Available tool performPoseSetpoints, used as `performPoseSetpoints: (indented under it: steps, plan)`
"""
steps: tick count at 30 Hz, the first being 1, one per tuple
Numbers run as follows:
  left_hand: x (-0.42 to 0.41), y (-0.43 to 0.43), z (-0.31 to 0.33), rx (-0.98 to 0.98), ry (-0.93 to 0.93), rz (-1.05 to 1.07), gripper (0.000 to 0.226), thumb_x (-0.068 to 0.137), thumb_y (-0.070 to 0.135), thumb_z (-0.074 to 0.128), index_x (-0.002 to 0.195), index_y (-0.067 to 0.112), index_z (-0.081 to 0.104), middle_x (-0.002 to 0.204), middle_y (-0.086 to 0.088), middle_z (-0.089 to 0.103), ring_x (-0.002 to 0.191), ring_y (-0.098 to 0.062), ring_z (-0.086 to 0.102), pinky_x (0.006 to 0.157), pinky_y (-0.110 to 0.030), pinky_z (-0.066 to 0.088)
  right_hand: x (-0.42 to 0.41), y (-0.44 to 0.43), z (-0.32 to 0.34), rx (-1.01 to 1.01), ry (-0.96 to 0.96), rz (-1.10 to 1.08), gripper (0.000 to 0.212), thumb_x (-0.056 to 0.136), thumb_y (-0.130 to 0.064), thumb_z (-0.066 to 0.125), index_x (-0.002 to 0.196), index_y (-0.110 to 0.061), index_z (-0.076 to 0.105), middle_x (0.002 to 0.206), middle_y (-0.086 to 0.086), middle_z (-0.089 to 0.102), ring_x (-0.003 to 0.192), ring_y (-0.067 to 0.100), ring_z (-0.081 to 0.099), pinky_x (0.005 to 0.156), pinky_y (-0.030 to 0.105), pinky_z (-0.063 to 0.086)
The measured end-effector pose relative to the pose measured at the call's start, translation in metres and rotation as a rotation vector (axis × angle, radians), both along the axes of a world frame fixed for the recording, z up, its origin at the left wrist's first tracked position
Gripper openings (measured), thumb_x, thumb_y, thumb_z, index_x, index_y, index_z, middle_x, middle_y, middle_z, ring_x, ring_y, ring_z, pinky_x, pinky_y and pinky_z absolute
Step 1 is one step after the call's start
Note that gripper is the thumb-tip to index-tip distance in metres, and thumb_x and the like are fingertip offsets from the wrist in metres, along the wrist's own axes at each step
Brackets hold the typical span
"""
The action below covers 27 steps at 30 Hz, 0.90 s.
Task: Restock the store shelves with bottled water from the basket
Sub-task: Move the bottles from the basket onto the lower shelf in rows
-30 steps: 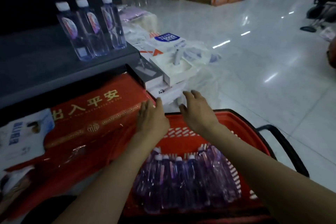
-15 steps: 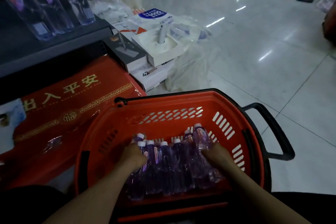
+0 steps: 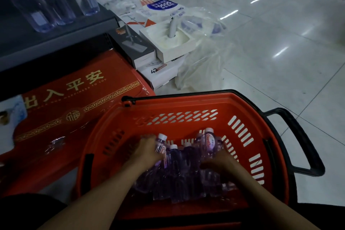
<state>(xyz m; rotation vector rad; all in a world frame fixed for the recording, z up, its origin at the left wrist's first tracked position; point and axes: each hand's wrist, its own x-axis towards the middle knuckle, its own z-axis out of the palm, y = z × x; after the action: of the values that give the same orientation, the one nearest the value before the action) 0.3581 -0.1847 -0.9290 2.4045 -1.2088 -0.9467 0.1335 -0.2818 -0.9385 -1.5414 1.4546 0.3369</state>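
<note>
Three bottles (image 3: 56, 5) stand on the dark shelf (image 3: 56, 45). In the red basket (image 3: 186, 102), the left hand (image 3: 147, 152) curls round one water bottle (image 3: 162, 145), the right hand (image 3: 222, 158) round a labelled bottle (image 3: 210, 141); lifting both straight up should avoid snagging neighbours.

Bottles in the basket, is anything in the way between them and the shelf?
Nothing visible blocks them. The left hand and right hand grip bottles in the basket. The red box lies between basket and shelf, but below shelf level, so lifting over it looks clear.

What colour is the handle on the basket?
Black handle, on a red basket; the head view shows it.
</note>
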Motion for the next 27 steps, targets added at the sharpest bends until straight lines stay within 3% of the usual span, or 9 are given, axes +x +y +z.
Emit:
performPoseSetpoints:
  steps: [2,6,10,13,15,17,22,25,27]
  plan:
    - [-0.006,-0.012,0.005,-0.056,0.018,-0.016,0.045,0.071,0.021,0.084,0.11,0.02,0.062,0.092,0.005,0.069,0.077,-0.009,0.067,0.07,-0.03,0.058,0.006,0.005,-0.007,0.006,-0.033,0.054,0.051,0.065,-0.032,0.086,0.108,-0.021,0.061,0.096,0.001,0.07,0.081,0.015,0.071,0.07,0.029,0.061]
    - [-0.03,-0.025,0.006,-0.06,-0.025,-0.065,0.048,0.082,0.031,0.075,0.122,0.017,0.053,0.112,0.0,0.064,0.096,-0.014,0.06,0.076,-0.023,0.044,0.02,0.023,-0.005,0.066,-0.045,0.113,0.016,0.083,-0.024,0.076,0.085,-0.022,0.06,0.092,0.001,0.069,0.076,0.011,0.067,0.063,0.022,0.055]
    - [-0.045,-0.019,-0.011,0.059,0.1,-0.001,0.055,0.082,0.046,0.071,0.131,0.025,0.057,0.134,0.003,0.059,0.123,-0.018,0.054,0.098,-0.024,0.036,0.024,0.024,-0.001,-0.02,-0.139,0.119,0.022,0.085,-0.035,0.067,0.103,-0.023,0.063,0.108,0.003,0.069,0.096,0.018,0.068,0.087,0.034,0.057]
    - [-0.053,-0.019,-0.013,0.126,0.1,-0.052,0.046,0.087,0.051,0.06,0.129,0.031,0.059,0.133,0.005,0.058,0.117,-0.012,0.051,0.093,-0.02,0.025,0.024,0.016,-0.002,0.045,-0.221,0.073,0.035,0.088,-0.042,0.059,0.115,-0.02,0.063,0.117,0.002,0.065,0.107,0.02,0.063,0.092,0.031,0.051]
    - [-0.051,-0.021,-0.015,0.154,0.236,-0.037,0.042,0.087,0.043,0.061,0.127,0.033,0.058,0.131,0.007,0.059,0.11,-0.009,0.052,0.099,-0.025,0.037,0.02,0.009,-0.003,0.137,-0.257,0.062,0.01,0.094,-0.026,0.058,0.1,-0.023,0.065,0.107,0.0,0.067,0.097,0.015,0.064,0.082,0.027,0.054]
    - [-0.043,-0.021,-0.012,0.197,0.458,0.07,0.04,0.088,0.038,0.064,0.126,0.035,0.051,0.127,0.007,0.061,0.112,-0.015,0.057,0.094,-0.037,0.048,0.015,0.003,-0.003,0.224,-0.289,0.022,0.012,0.095,-0.016,0.058,0.103,-0.02,0.065,0.109,0.003,0.068,0.096,0.014,0.065,0.076,0.024,0.054]
    - [-0.028,-0.016,-0.002,0.155,1.002,0.341,0.035,0.093,0.018,0.064,0.126,0.026,0.057,0.113,-0.002,0.073,0.105,-0.025,0.068,0.091,-0.048,0.053,0.007,0.001,0.011,0.331,-0.389,0.0,0.022,0.096,-0.019,0.057,0.116,-0.013,0.064,0.118,0.007,0.068,0.109,0.021,0.065,0.097,0.04,0.053]
    - [-0.019,-0.011,0.015,0.041,1.074,0.368,0.032,0.09,0.014,0.066,0.122,0.018,0.064,0.109,-0.008,0.073,0.095,-0.026,0.068,0.082,-0.044,0.054,0.008,0.003,0.024,0.419,-0.492,-0.106,0.025,0.094,-0.021,0.061,0.118,-0.014,0.062,0.116,0.011,0.068,0.107,0.029,0.065,0.086,0.042,0.056]
    - [-0.012,-0.008,0.027,-0.058,1.077,0.385,0.046,0.08,0.009,0.074,0.124,0.011,0.061,0.112,-0.014,0.073,0.098,-0.031,0.069,0.088,-0.048,0.055,0.014,0.004,0.035,0.424,-0.575,-0.17,0.033,0.088,-0.018,0.069,0.12,-0.016,0.06,0.114,0.015,0.071,0.105,0.034,0.067,0.09,0.047,0.056]
